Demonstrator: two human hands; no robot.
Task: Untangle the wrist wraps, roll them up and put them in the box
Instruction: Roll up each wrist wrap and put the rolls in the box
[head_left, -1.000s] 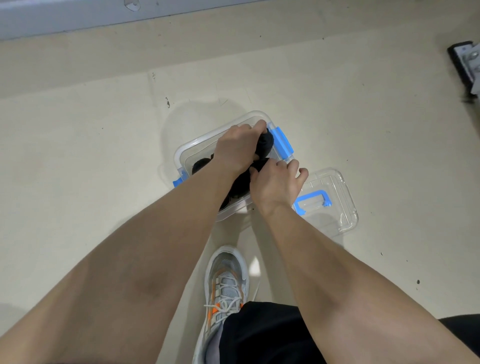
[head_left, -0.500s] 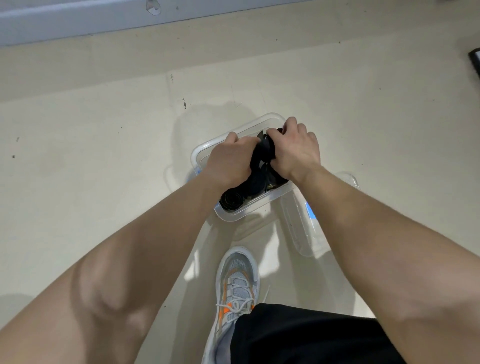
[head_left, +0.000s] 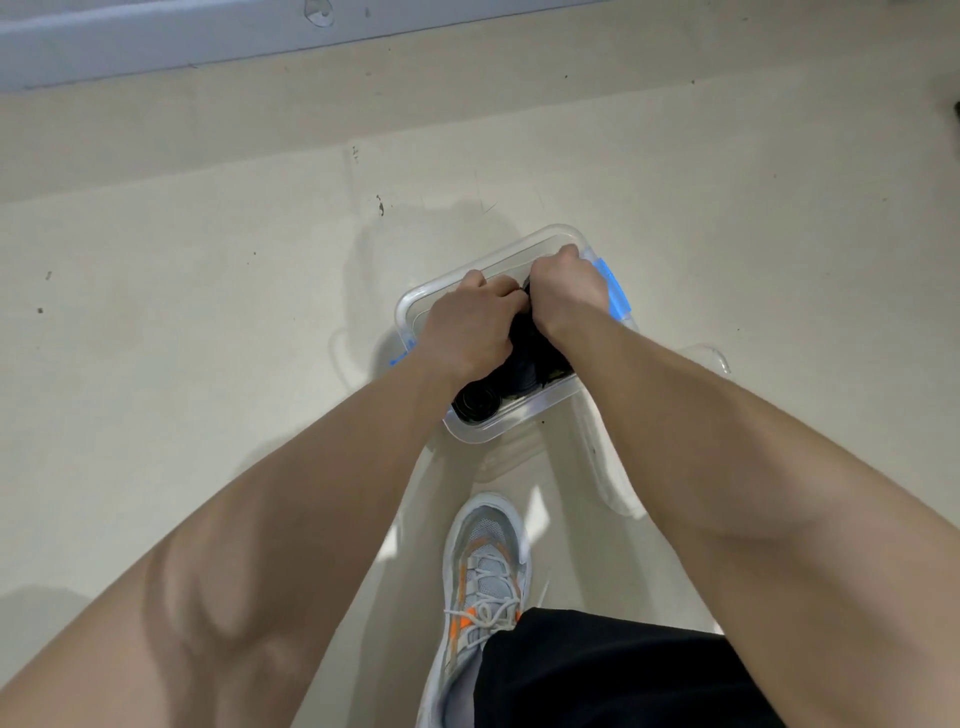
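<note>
wrist wraps (head_left: 524, 364), black, lie bundled inside the clear box (head_left: 498, 428) just right of the frame's centre. one rolled coil (head_left: 475, 402) shows at the box's lower corner. both hands sit over the box, knuckles touching. the left hand (head_left: 467, 327) curls its fingers into the black fabric, and the right hand (head_left: 566, 291) is clenched round the same bundle. a blue latch (head_left: 615, 293) shows beside the right hand. the lid (head_left: 618, 488) lies on the floor to the box's lower right, partly under the right forearm. a grey-and-orange shoe (head_left: 485, 577) stands below.

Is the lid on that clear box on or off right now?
Off. The left hand and right hand reach into the open box, gripping black wraps; the clear lid lies beside it, partly under the right forearm.
</note>
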